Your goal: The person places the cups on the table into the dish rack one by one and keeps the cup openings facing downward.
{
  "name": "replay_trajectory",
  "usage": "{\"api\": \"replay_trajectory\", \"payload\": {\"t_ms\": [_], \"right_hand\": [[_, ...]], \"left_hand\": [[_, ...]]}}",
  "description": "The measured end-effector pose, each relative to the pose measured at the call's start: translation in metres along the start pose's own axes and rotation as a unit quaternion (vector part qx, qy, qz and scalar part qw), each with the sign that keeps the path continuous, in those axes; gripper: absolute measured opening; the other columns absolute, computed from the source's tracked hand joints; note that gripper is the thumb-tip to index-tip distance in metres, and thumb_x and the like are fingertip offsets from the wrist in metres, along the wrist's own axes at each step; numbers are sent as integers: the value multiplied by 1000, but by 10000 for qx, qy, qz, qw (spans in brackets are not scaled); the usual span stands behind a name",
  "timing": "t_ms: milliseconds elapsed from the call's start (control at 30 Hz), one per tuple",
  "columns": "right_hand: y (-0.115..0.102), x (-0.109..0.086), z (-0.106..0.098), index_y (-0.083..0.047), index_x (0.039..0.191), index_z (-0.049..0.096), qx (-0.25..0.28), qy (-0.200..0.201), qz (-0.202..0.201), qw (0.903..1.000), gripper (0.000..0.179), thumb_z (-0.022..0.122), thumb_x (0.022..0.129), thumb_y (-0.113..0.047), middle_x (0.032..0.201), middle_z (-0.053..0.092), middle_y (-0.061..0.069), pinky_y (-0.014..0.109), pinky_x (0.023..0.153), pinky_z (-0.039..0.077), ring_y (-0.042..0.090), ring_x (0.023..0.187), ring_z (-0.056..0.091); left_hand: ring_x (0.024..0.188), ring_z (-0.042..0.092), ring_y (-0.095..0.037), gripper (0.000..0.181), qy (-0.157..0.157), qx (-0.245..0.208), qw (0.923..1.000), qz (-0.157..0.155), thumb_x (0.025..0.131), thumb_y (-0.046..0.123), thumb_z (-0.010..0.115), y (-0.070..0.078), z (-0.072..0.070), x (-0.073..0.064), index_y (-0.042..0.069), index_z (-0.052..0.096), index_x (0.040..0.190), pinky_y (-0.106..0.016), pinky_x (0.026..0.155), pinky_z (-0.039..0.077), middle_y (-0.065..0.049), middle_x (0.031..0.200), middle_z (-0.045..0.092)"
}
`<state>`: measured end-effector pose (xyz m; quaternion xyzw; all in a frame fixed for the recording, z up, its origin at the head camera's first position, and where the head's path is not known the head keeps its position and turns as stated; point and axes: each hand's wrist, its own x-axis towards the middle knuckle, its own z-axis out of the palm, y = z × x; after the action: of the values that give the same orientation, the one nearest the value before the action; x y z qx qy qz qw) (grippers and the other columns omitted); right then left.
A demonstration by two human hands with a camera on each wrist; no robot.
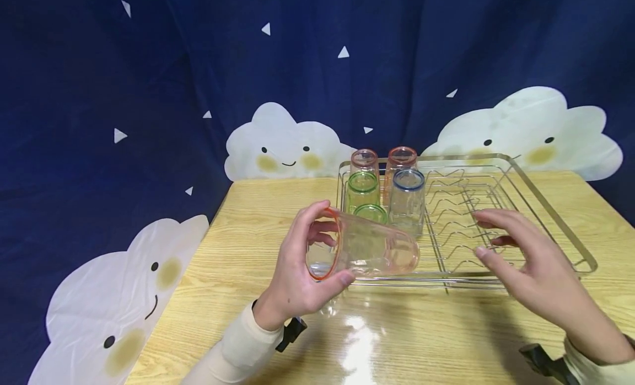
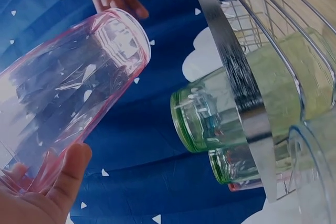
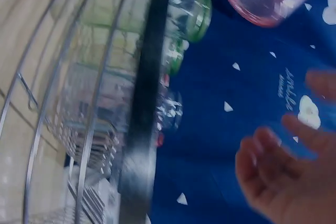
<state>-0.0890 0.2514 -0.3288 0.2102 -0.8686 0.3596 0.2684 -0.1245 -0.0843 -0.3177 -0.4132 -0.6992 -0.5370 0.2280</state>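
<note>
My left hand (image 1: 302, 263) grips a pink-tinted drinking glass (image 1: 369, 244) near its orange rim, thumb below and fingers over the top. The glass lies nearly sideways in the air, its mouth toward my palm and its base pointing right. My right hand (image 1: 531, 258) hovers over the right part of the wire dish rack (image 1: 541, 203), fingers loosely bent and holding nothing. Upside-down glasses stand in the rack's left part: green ones (image 1: 363, 189), a blue-edged one (image 1: 408, 200) and reddish ones (image 1: 402, 156) behind.
A clear glass with a bluish edge (image 2: 310, 161) shows at the lower right of the left wrist view, partly cut off. The rack stands on a wooden table (image 1: 248, 230). Behind the table hangs a dark blue curtain (image 1: 297, 70) with clouds.
</note>
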Motion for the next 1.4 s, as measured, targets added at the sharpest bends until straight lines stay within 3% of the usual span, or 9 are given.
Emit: {"api": "replay_trajectory", "payload": {"t_ms": [133,267,467,733,1000,1167,1300,1400], "right_hand": [[-6,4,19,-8,143,51,13,-643,-539,9965,81,82,69,4,141,48,-15,5,89,42,-6,116,49],[-10,5,33,-12,147,45,153,-1021,-710,9921,88,85,69,-5,143,50,-7,11,88,46,-3,117,50],[-15,2,44,-15,149,43,276,-1166,-549,9913,88,86,71,-11,141,56,7,14,87,50,-4,117,52],[-18,-5,49,-16,148,45,489,-1278,-106,9905,85,85,74,-12,131,65,9,23,84,56,0,97,64],[-14,-7,49,-14,149,43,1364,-1488,-29,9794,89,85,71,-5,140,58,0,9,96,47,-6,114,59],[-14,-7,51,-13,149,43,1500,-1515,-90,9770,91,86,68,-5,146,52,-12,7,97,45,-10,121,53],[-15,-5,50,-7,147,44,1667,-1432,-276,9752,89,85,68,1,145,49,-22,6,99,44,-9,122,54],[-16,-3,46,-6,145,46,1493,-1294,-430,9793,91,87,64,2,143,50,-24,6,102,40,-9,122,54]], "left_hand": [[104,66,-26,82,-121,-11,9999,84,83,41,74,0,2,0,0,38,143,-30,81,58,-19,124,56],[103,65,-26,82,-187,12,9997,173,84,44,72,0,3,0,-1,38,143,-30,81,58,-19,122,57],[104,64,-25,81,-205,-43,9996,203,85,46,70,2,5,-1,-1,38,143,-30,81,58,-19,126,55],[105,65,-25,82,-321,-147,9991,248,87,49,67,2,10,-1,-2,36,144,-30,82,59,-20,127,53],[108,67,-28,85,-394,-367,9983,200,90,53,63,-1,13,-7,-4,32,145,-33,85,60,-23,130,50],[112,64,-31,87,-688,-545,9961,55,90,54,63,-1,16,-9,-3,27,146,-34,91,59,-24,135,45],[112,62,-30,86,-819,-338,9960,77,90,53,63,-1,16,-8,-1,27,147,-31,88,59,-22,136,45],[111,60,-29,86,-834,-46,9963,178,89,51,65,-2,14,-7,0,27,148,-29,85,58,-21,136,47]]}}
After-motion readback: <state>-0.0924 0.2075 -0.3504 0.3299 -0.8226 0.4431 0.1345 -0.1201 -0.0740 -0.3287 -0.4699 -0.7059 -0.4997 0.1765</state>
